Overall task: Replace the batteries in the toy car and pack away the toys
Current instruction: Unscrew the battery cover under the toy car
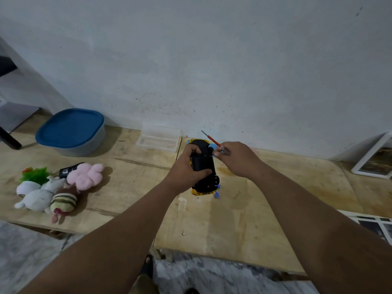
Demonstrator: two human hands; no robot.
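Note:
The yellow toy car [204, 181] is upside down with its black underside facing me, held over the wooden table [244, 219]. My left hand [186, 168] grips it around the middle. My right hand [237, 159] holds a red-handled screwdriver [212, 140] beside the car, its tip pointing up and left, away from the car. Something small and blue [217, 195] lies under the car's near end. Soft toys lie at the left: a pink plush [87, 176], a white plush [40, 196] and a striped bee plush [63, 202].
A grey tub with a blue lid [71, 129] stands at the back left. An open clear plastic case [158, 139] sits by the wall. A green and white toy [31, 180] lies near the plushes. Picture frames [375, 160] lean at the right.

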